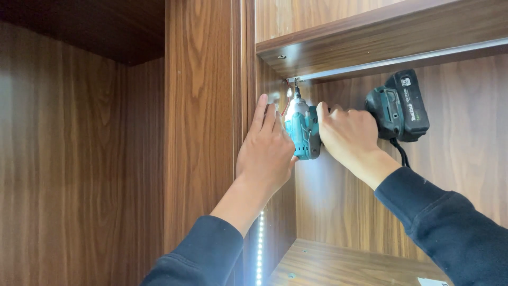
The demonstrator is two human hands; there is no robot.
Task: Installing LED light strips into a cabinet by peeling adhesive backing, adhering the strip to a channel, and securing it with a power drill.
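Note:
My right hand (349, 135) grips the handle of a teal cordless drill (305, 130), whose black battery pack (405, 106) sticks out to the right. The drill points upward, its bit (297, 90) against the underside of a wooden shelf (381, 37) near the corner. The drill's work light glows on the wood. My left hand (267, 148) rests flat beside the drill head, fingers up against the cabinet's side panel (272, 79), touching the drill body. A thin red wire (287, 100) hangs by the bit.
A vertical wooden divider (203, 122) stands at the left of the compartment. An LED strip (260, 249) glows along its lower edge. A lower shelf (338, 265) lies below, and a metal channel (423, 55) runs under the upper shelf.

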